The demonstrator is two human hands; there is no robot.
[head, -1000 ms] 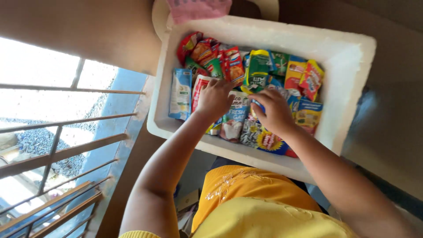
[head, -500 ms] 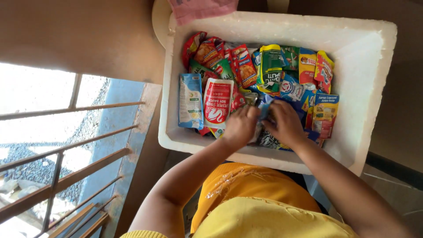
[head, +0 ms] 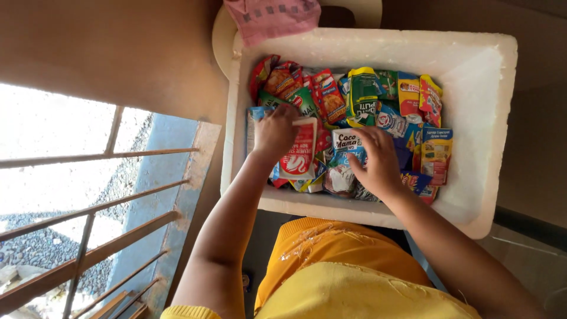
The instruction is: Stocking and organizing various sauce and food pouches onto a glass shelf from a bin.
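Both hands are down in the foam box (head: 484, 118), landmark for everything else. Nearest its front wall, my right hand (head: 378, 162) lies open, fingers spread flat over the blue-and-white packets (head: 345, 145), as if to hold them in place. My left hand (head: 274, 131) pinches the top of a red-and-white pouch (head: 298, 156) at the box's left side, keeping it upright. Beyond the far wall lies a pink cloth (head: 271, 18).

Daylight enters from the barred window (head: 88, 195), overexposed to white glare; the foam box (head: 484, 118) is brightly lit, the walls shadowed; focus sharp.
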